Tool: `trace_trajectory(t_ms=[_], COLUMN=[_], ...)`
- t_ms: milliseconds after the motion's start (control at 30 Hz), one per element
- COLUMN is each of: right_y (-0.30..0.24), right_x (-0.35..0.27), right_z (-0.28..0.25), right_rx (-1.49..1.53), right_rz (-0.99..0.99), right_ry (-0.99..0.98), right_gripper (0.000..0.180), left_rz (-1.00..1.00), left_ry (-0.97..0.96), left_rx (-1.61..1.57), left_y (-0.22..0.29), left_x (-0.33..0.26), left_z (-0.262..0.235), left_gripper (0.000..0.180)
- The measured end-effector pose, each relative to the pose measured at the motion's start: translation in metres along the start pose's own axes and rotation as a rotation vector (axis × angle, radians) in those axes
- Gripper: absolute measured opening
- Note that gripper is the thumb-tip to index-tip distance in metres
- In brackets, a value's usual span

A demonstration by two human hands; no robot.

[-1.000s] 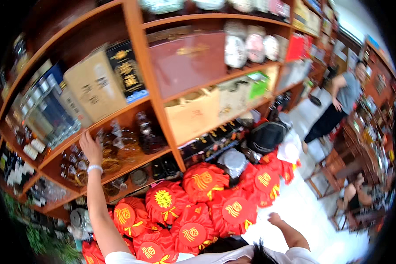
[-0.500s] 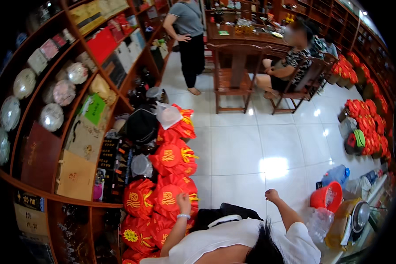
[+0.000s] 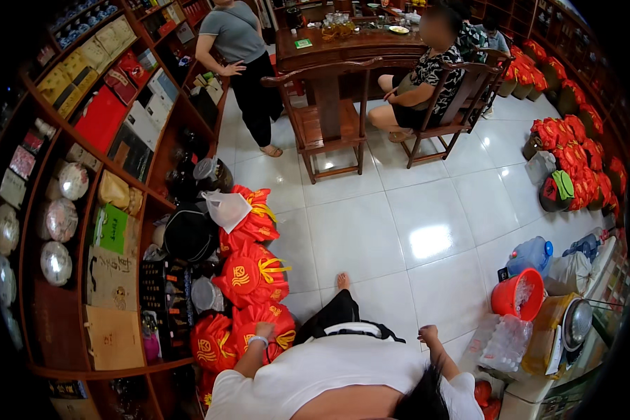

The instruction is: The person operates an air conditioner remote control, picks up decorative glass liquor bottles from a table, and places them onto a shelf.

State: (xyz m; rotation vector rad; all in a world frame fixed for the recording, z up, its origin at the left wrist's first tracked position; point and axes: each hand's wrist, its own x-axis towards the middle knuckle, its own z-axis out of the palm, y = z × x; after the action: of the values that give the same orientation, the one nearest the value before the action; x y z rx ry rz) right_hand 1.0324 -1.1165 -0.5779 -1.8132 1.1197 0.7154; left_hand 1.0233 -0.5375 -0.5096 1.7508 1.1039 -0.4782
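Observation:
My left hand (image 3: 264,330), with a pale bracelet at its wrist, hangs over a red cloth-wrapped jar (image 3: 262,318) with a yellow ribbon. Whether it touches the cloth I cannot tell, and its fingers are too hidden to read. Out to my right side, my right hand (image 3: 428,334) is loosely curled above the tiled floor, with nothing visible in it. More red wrapped jars (image 3: 253,273) stand in a row ahead of my left hand, one with a white plastic bag (image 3: 227,208) on top. My foot (image 3: 342,281) shows in front of my dark trousers.
Wooden shelves (image 3: 112,168) with boxes and wrapped discs line the left. Ahead are a dark table (image 3: 329,49), a chair (image 3: 329,112), a standing person (image 3: 238,63) and a seated one (image 3: 430,84). On the right are a red bucket (image 3: 514,294), bottles (image 3: 504,343) and red-covered jars (image 3: 570,161).
My view has turned and moved forward, bringing table and chairs nearer. My left hand is lower against the red jars; my foot has come into view.

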Motion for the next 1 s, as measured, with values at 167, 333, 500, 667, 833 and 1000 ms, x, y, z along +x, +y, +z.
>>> trace_trajectory(t_ms=[167,333,500,667,833,1000], right_y=[-0.115,-0.292,-0.461,-0.659,-0.848,-0.997], right_x=[0.018,0.027,0.049,0.035,-0.043,-0.115], right_z=[0.031,0.039,0.031,0.043,0.092,0.159], right_rx=[-0.003,-0.016,0.138,0.138,0.206,-0.236], right_rz=[-0.183,-0.492,-0.777,-1.118,-1.534,-1.916], right_ry=[-0.093,-0.066,-0.014,0.012,-0.024,0.187], right_gripper=[0.016,0.022,0.027,0.027,0.019,0.032], left_rz=[0.038,0.267,0.564,0.587,0.248,0.447], left_ry=[-0.011,0.036,0.047,0.026,0.012,0.109], left_rx=[-0.196,-0.029,0.216,0.326,0.405,0.636], left_y=[0.083,0.198,0.300,0.349,0.411,0.481], left_x=[0.087,0.133,0.149,0.193,0.221,0.277], left_z=[-0.012,0.028,0.064,0.038,-0.044,-0.088], left_gripper=[0.017,0.020,0.025,0.028,0.037,0.064])
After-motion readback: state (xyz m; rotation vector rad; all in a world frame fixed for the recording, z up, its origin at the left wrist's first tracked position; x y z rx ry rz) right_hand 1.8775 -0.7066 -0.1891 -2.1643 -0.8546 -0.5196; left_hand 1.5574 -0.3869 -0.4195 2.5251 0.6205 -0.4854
